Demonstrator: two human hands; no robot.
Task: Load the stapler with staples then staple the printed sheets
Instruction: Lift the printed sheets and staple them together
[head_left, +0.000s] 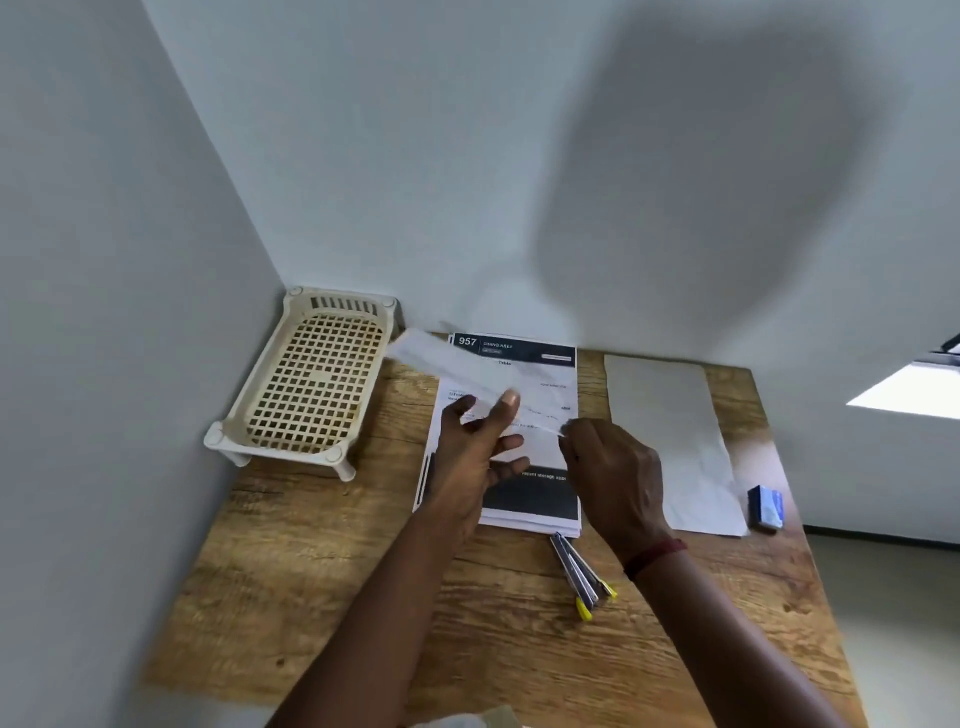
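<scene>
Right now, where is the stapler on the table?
In the head view, the stapler lies splayed open on the wooden table, centre-right, just in front of the near right corner of the printed sheets.

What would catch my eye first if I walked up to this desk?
The left hand and right hand meet over a stack of printed sheets in the middle of the wooden table, and the right hand pinches a blurred loose sheet. Just in front of the stack lies an opened stapler with yellow tips. A cream lattice tray sits in the left corner.
</scene>
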